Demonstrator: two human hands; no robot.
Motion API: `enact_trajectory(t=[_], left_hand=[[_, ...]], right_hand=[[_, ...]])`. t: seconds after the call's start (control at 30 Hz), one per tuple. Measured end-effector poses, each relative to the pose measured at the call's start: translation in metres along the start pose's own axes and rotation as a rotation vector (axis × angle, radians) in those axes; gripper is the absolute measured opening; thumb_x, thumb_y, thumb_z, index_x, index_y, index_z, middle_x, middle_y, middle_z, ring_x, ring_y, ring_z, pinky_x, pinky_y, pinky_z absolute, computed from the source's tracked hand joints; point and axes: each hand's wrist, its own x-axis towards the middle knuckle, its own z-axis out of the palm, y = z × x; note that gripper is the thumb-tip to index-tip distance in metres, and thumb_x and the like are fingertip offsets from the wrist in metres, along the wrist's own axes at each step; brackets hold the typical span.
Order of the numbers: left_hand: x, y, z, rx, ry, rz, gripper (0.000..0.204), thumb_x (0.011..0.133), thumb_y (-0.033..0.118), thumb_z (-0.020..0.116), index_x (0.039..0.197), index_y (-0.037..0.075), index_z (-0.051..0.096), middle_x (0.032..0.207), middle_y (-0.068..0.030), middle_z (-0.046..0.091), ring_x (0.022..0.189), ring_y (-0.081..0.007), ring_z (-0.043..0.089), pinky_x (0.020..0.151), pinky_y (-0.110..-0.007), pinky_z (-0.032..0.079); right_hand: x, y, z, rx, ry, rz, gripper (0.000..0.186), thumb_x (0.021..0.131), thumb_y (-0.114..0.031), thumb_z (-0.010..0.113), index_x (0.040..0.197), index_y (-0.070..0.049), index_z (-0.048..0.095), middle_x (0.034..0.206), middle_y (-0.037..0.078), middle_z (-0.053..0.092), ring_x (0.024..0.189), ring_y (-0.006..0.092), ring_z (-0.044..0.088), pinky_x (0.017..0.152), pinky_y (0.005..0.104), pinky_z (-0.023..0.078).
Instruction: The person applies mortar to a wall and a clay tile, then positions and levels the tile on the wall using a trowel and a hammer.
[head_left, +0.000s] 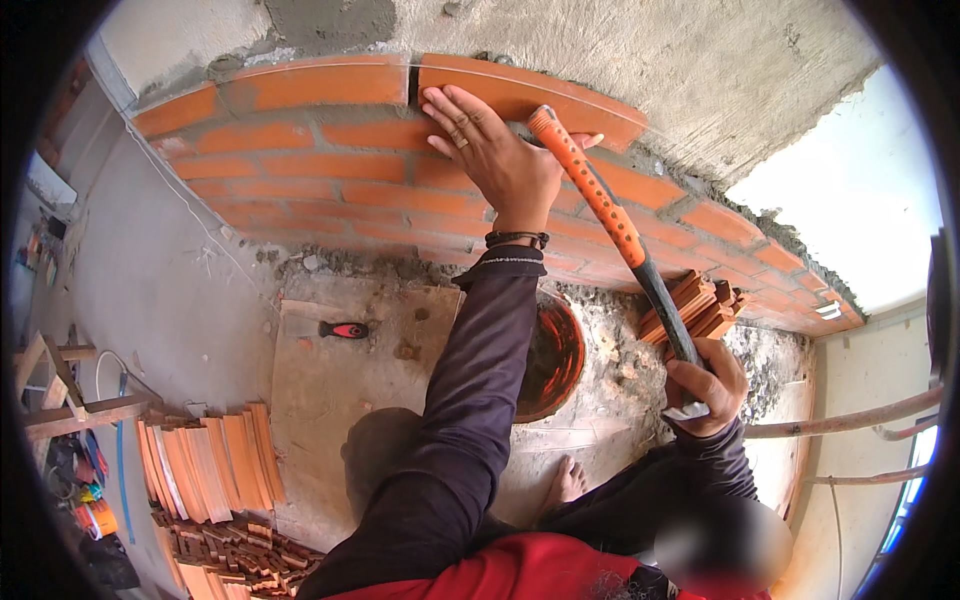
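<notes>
My left hand [500, 160] lies with fingers stretched out on the front face of an orange brick [520, 90] in the top course of a brick wall [390, 195]. An upright gap parts this brick from its left neighbour [320, 84]. In my right hand [708, 385] is a hammer [610, 210], gripped at its lower end, where a bit of metal shows. Its orange and black handle slants up to the left. The grip's end is close to the brick beside my left hand; I cannot tell whether they touch.
A round orange-rimmed tub [570, 345] stands below the wall. Nearby, a red and black tool handle [345, 330] lies on a board [310, 380]. Orange bricks are stacked at lower left [215, 460] and by the wall at right [690, 310]. A thin string crosses the top course.
</notes>
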Motion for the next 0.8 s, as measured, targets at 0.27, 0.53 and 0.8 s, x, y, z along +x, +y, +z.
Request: enact_trajectory(t=[0.27,0.53,0.8], left_hand=[[0.002,0.001,-0.003,0.019,-0.023,0.000,0.151,0.050,0.071,0.081,0.147,-0.009,-0.001,0.153,-0.0338,0.000,0.144,-0.0466,-0.002,0.110,-0.067,0.006],[0.001,0.013,-0.005,-0.022,-0.097,-0.075,0.154,0.047,0.072,0.081,0.148,-0.007,-0.005,0.153,-0.0336,-0.006,0.145,-0.0446,-0.008,0.110,-0.067,0.004],[-0.001,0.016,-0.001,-0.093,-0.033,-0.040,0.150,0.049,0.068,0.082,0.149,-0.007,-0.002,0.153,-0.0354,-0.004,0.144,-0.0464,-0.007,0.110,-0.067,0.000]], right_hand=[[0.005,-0.003,0.001,-0.014,0.036,0.027,0.035,0.063,0.004,0.073,0.091,-0.012,0.061,0.079,0.009,0.061,0.062,0.0241,0.062,0.052,0.0313,0.047],[0.028,-0.015,-0.029,0.274,0.471,0.308,0.058,0.088,-0.008,0.063,0.132,0.006,0.028,0.091,0.022,0.063,0.058,0.0148,0.057,0.048,0.0237,0.044],[0.161,0.002,-0.116,-0.094,0.409,0.389,0.041,0.093,-0.021,0.061,0.128,-0.003,0.053,0.061,-0.001,0.052,0.046,0.0040,0.041,0.043,0.0170,0.027]])
